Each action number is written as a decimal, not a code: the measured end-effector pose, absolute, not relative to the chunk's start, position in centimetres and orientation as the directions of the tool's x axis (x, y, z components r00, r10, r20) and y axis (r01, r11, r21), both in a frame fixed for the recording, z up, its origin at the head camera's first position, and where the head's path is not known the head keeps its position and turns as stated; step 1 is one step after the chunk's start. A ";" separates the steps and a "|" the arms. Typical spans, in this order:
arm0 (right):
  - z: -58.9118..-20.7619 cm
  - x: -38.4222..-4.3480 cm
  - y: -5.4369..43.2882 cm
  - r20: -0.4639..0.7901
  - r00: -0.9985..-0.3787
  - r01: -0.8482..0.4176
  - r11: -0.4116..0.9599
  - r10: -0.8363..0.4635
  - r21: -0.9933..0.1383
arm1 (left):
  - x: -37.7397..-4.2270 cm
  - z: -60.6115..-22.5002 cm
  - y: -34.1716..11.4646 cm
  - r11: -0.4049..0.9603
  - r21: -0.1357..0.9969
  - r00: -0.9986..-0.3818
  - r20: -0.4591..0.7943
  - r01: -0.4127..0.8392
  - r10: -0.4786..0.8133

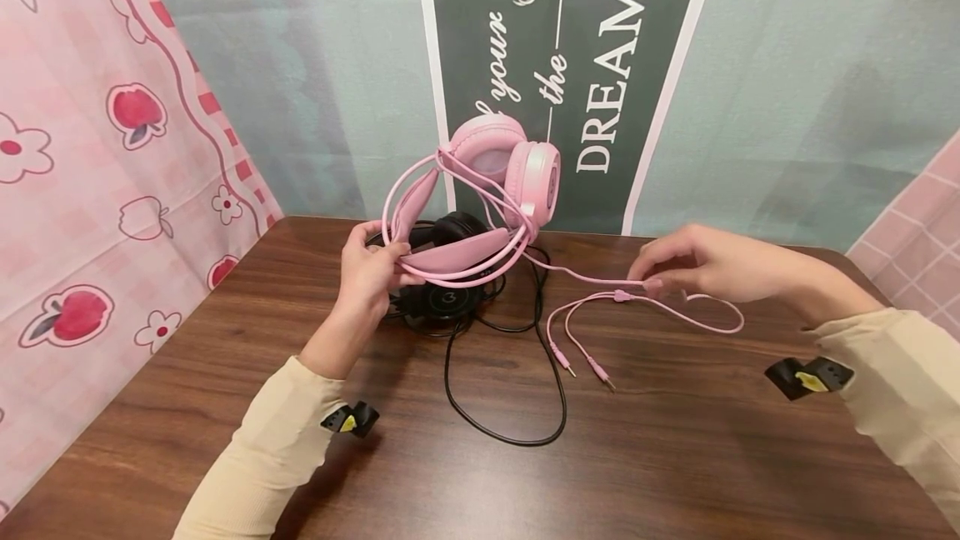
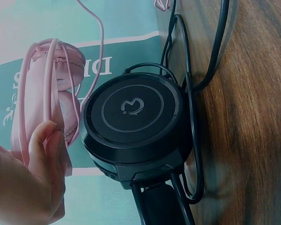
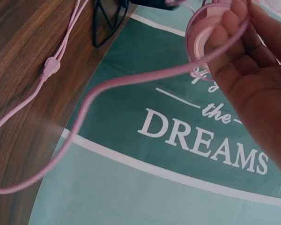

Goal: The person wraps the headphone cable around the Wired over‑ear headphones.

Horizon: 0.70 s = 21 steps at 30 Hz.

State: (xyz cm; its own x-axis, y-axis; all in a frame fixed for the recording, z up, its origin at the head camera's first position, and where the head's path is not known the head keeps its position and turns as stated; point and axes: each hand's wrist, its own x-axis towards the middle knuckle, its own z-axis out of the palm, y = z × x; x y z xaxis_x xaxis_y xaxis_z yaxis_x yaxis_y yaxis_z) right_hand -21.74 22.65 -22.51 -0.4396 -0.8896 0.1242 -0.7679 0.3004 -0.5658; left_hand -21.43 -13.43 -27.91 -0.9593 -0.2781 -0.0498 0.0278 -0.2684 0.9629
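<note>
Pink over-ear headphones (image 1: 534, 186) are held up by my left hand (image 1: 372, 265), which grips the headband with the thumb over it. Their ear cups point away toward the back. Off to the right, my right hand (image 1: 693, 265) pinches the thin pink cable (image 1: 577, 275) between thumb and fingers. Past that pinch the cable loops back to a small splitter (image 1: 622, 296) and forks into two plugs (image 1: 599, 369) lying on the table. Black headphones (image 2: 133, 112) lie on the table under the pink pair, partly hidden by it in the head view.
A black cable (image 1: 517, 442) loops forward over the brown wooden table (image 1: 675, 465). Behind the table hangs a green cloth printed with lettering (image 1: 611, 98). A pink fruit-patterned curtain (image 1: 135, 157) borders the left side, and pink tiles (image 1: 918, 232) show at the right.
</note>
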 end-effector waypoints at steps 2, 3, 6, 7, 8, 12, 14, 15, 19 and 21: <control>-22.6 -21.9 22.9 0.129 -0.447 -0.773 0.310 -0.885 -0.553 | -21.4 -27.9 -13.4 -0.265 0.964 -0.959 -0.049 0.028 -0.278; -22.6 -22.0 23.1 0.128 -0.455 -0.773 0.319 -0.881 -0.549 | -21.4 -27.9 -13.4 -0.263 0.964 -0.960 -0.048 0.028 -0.277; -22.6 -22.2 23.5 0.131 -0.493 -0.765 0.357 -0.860 -0.537 | -21.5 -27.9 -13.4 -0.259 0.965 -0.959 -0.046 0.029 -0.279; -22.5 -22.2 23.6 0.131 -0.507 -0.760 0.370 -0.852 -0.533 | -21.5 -27.9 -13.4 -0.259 0.965 -0.959 -0.046 0.030 -0.279; -22.5 -22.2 23.7 0.131 -0.519 -0.755 0.381 -0.845 -0.533 | -21.5 -28.0 -13.4 -0.259 0.965 -0.959 -0.046 0.030 -0.279; -22.4 -22.2 23.7 0.150 -0.542 -0.752 0.398 -0.827 -0.526 | -21.5 -27.9 -13.3 -0.264 0.964 -0.958 -0.046 0.031 -0.282; -22.4 -22.2 23.6 0.165 -0.538 -0.761 0.392 -0.827 -0.517 | -21.5 -27.9 -13.3 -0.269 0.963 -0.958 -0.047 0.032 -0.281; -22.4 -22.2 23.5 0.173 -0.535 -0.767 0.389 -0.827 -0.510 | -21.5 -27.9 -13.2 -0.271 0.962 -0.958 -0.047 0.033 -0.282; -22.4 -22.2 23.4 0.203 -0.533 -0.780 0.384 -0.822 -0.494 | -21.6 -27.9 -13.1 -0.282 0.959 -0.959 -0.047 0.035 -0.281; -22.4 -22.1 23.3 0.221 -0.538 -0.783 0.385 -0.814 -0.488 | -21.6 -27.9 -13.1 -0.283 0.958 -0.959 -0.046 0.037 -0.281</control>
